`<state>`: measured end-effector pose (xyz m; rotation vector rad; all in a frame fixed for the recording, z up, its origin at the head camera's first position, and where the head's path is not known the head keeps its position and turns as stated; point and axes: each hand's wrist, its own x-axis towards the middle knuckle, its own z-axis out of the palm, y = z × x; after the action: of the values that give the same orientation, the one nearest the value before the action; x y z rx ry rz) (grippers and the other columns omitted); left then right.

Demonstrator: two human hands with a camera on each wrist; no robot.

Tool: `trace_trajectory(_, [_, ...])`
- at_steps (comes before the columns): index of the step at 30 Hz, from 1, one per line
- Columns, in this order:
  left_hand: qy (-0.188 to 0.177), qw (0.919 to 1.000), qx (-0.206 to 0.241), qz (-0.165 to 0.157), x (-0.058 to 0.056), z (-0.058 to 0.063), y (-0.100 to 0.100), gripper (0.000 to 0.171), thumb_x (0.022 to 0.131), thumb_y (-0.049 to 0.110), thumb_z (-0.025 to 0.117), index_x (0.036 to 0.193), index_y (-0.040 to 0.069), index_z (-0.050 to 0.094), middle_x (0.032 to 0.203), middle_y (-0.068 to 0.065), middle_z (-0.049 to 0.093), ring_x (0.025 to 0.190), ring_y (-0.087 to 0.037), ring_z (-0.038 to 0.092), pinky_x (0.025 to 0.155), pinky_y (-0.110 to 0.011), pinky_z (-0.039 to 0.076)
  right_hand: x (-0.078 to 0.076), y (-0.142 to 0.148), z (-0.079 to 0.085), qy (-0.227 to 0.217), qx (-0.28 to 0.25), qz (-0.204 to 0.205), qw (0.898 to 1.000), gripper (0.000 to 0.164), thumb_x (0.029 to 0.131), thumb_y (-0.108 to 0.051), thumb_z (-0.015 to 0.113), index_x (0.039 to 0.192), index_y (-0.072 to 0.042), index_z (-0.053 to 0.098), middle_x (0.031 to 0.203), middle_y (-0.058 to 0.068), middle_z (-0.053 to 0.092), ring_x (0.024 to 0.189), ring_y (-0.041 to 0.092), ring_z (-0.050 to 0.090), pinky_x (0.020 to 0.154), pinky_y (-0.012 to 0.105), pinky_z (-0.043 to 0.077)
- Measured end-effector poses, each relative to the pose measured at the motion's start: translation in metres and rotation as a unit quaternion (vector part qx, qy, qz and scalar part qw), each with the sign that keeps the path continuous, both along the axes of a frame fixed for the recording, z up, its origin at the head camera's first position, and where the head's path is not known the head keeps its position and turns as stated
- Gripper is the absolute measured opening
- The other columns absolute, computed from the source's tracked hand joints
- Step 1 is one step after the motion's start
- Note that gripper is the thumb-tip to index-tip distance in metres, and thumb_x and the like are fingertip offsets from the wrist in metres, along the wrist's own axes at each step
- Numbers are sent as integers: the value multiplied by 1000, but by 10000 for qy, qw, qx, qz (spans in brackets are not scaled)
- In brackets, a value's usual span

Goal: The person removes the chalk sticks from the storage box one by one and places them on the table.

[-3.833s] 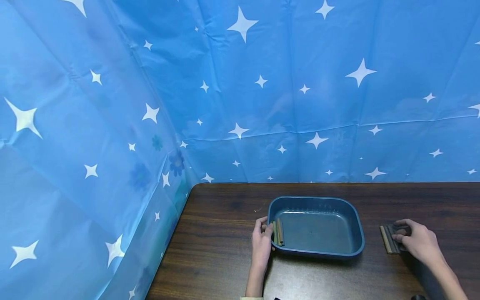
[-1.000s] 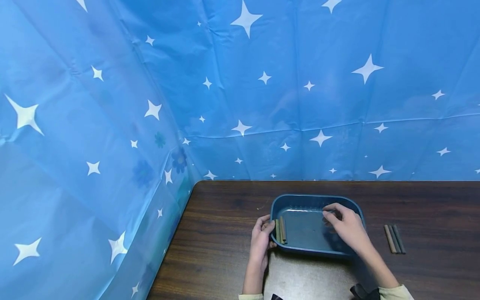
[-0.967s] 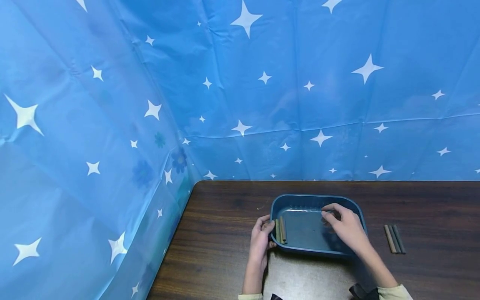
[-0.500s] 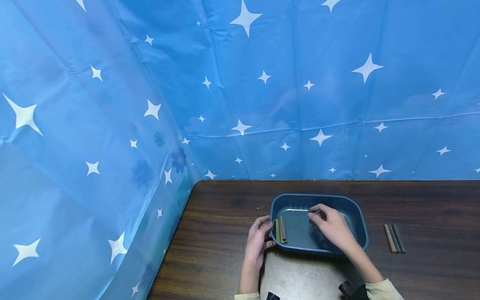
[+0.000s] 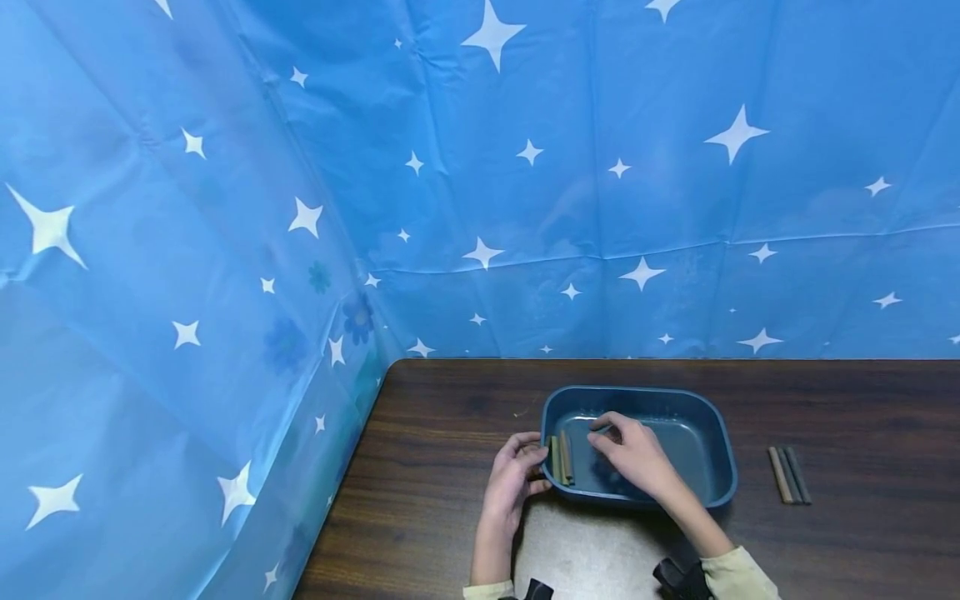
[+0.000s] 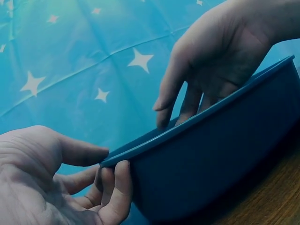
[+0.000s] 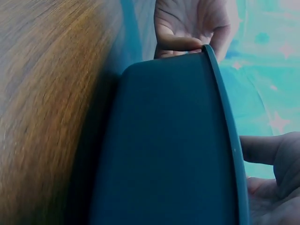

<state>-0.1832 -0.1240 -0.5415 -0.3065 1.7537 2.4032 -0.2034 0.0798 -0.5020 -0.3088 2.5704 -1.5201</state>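
My left hand (image 5: 508, 483) grips the left end of a blue rectangular tray (image 5: 722, 433), its thumb and fingers at the rim, as the left wrist view shows closely. Inside the tray, against that end, lie several short sticks (image 5: 561, 460), greenish and brown. My right hand (image 5: 633, 454) reaches into the tray just right of these sticks, thumb and forefinger close together. Whether something dark is between those fingertips cannot be made out. From the left wrist, the right hand (image 6: 215, 61) dips over the tray wall (image 6: 211, 145), which hides its lower fingers.
On the dark wooden table (image 5: 862, 417), right of the tray, three sticks (image 5: 789, 475) lie side by side, one tan and two dark grey. A blue star-patterned sheet (image 5: 525, 208) hangs behind and to the left of the table.
Earlier my right hand was at the sticks on the table's right. It came over into the tray, then slid left towards the sticks there. My left hand stays at the tray's left end.
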Motion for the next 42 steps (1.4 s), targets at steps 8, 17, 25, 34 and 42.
trace_trajectory(8, [-77,9999,3,-117,1,3,-1,31,97,5,62,127,-2,54,96,-3,58,77,-15,57,60,-25,53,-7,-13,-7,-268,114,223,9993,37,98,-12,68,128,9,59,107,18,71,88,28,70,71,42,58])
trace_trajectory(17, [-108,9999,39,-111,-1,1,0,30,98,4,61,126,-2,54,100,-7,60,79,-16,59,61,-26,53,-14,-32,-14,-791,237,360,9959,50,96,-13,71,134,13,52,110,23,69,80,27,70,69,41,59])
trace_trajectory(25, [-128,9999,-1,-99,-1,1,1,28,98,4,61,124,0,54,100,-6,59,79,-16,58,61,-26,52,-17,-42,-15,-812,329,314,9957,53,95,-13,72,135,14,50,109,23,67,82,26,68,69,42,58])
trace_trajectory(34, [-3,9999,-79,-116,0,1,1,26,99,5,59,124,-1,53,102,-8,61,79,-16,59,61,-27,52,-25,-45,-21,-736,540,404,9950,53,88,6,64,138,14,49,89,12,58,76,24,53,65,37,46])
trace_trajectory(42, [-37,9999,-38,-113,0,1,2,27,99,5,59,124,0,52,101,-7,61,78,-16,59,60,-26,52,-31,-46,-21,-656,819,494,9933,57,81,10,66,136,12,54,110,18,64,83,26,53,71,38,48])
